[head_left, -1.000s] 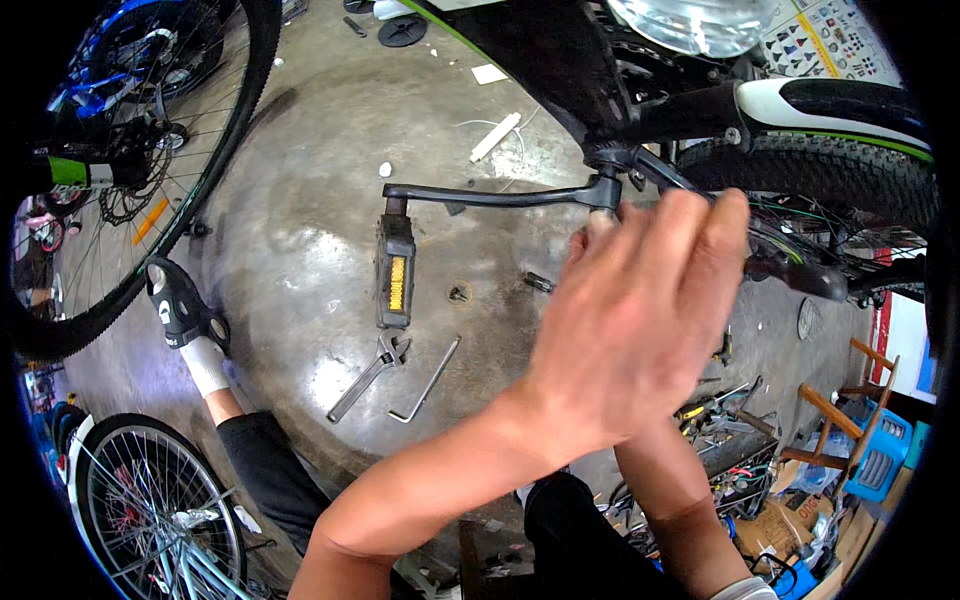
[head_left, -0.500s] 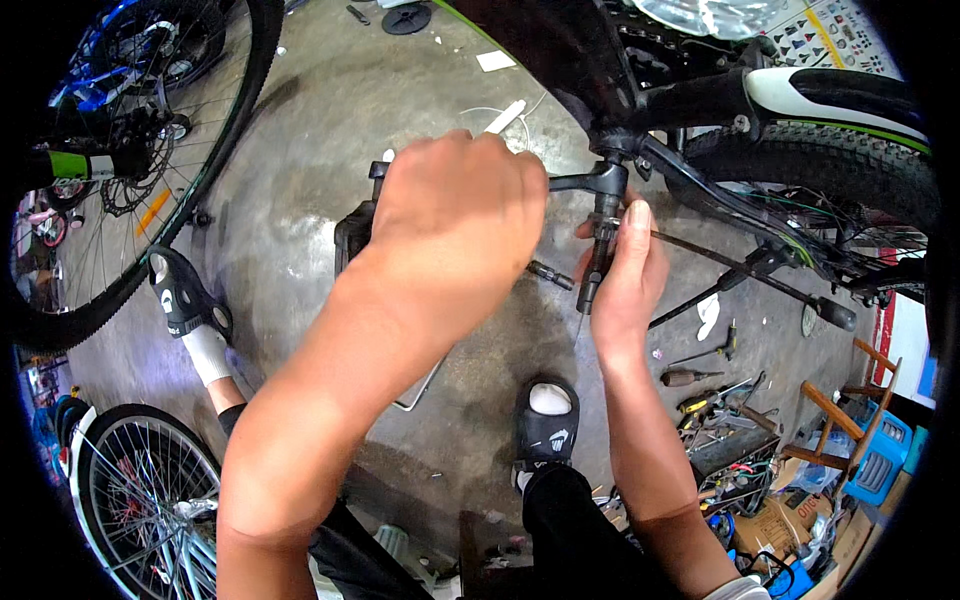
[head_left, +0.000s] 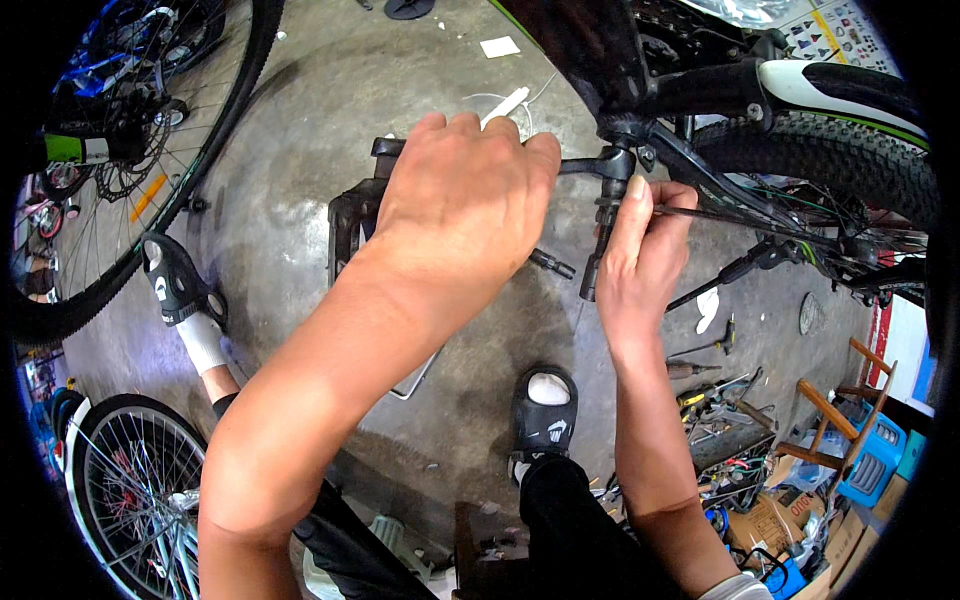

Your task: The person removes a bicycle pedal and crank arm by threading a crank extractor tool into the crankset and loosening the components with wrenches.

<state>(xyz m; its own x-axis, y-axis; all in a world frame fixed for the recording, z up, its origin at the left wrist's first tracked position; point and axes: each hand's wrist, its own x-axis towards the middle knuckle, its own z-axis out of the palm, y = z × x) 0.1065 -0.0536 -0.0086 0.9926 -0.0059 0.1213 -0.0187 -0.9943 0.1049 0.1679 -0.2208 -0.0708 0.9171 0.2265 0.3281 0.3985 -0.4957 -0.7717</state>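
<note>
My left hand (head_left: 465, 195) is closed in a fist over the black bicycle crank arm (head_left: 592, 166), between its hub end and the pedal (head_left: 350, 225). A black cylindrical crank puller (head_left: 592, 272) stands out from the crank's hub end, toward me. My right hand (head_left: 640, 265) is closed at the crank puller, with the thumb along its side and the fingers curled by its thin dark bar handle (head_left: 745, 222). That bar stretches right, in front of the bike frame (head_left: 570, 50). Part of the grip is hidden behind the fingers.
The bike's rear wheel (head_left: 800, 150) is at the right. Another wheel (head_left: 240, 120) stands at the left, a third (head_left: 140, 490) lower left. Hand tools (head_left: 730, 430), a wooden stool (head_left: 830, 410) and a cardboard box (head_left: 770, 520) fill the lower right. My sandalled foot (head_left: 545, 410) is below.
The bar handle has swung up and away, toward the rear wheel. My right hand has shifted up and right, its fingers now curled by the bar. My left hand keeps its grip.
</note>
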